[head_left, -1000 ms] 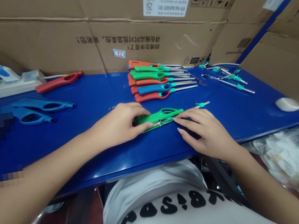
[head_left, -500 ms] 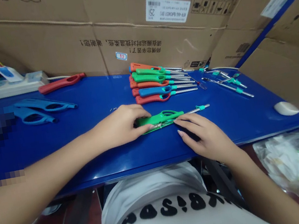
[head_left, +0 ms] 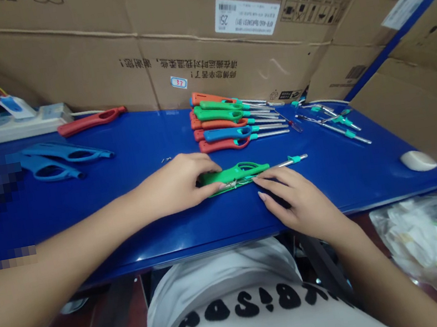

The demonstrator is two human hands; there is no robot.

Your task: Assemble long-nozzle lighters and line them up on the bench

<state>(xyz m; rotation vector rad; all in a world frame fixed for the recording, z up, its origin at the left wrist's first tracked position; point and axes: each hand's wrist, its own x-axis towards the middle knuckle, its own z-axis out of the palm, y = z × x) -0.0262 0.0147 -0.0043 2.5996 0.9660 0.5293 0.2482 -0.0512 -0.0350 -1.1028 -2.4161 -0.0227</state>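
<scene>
My left hand (head_left: 182,184) is closed round the handle end of a green lighter (head_left: 232,173), a long-nosed gas lighter lying on the blue table. Its casing looks parted along the near side, where thin wires and small metal parts show. A metal tube (head_left: 284,163) with a turquoise collar sticks out to the right. Fingertips of my right hand (head_left: 294,195) touch the wires at the casing's near edge, while the thumb stays apart from them. What lies under those fingertips is hidden. Behind my hands, several lighters (head_left: 225,133) in red, blue, orange and green lie in a stack.
Blue handle casings (head_left: 67,153) and a red casing (head_left: 88,121) lie at the left, near a power strip (head_left: 50,118). Loose metal tubes (head_left: 334,126) with wires and a white oval object (head_left: 418,161) are at the right. Cardboard (head_left: 90,56) walls the back.
My right fingertips have shifted very slightly left along the lighter's near edge. My left hand keeps its hold, and the view has moved a little.
</scene>
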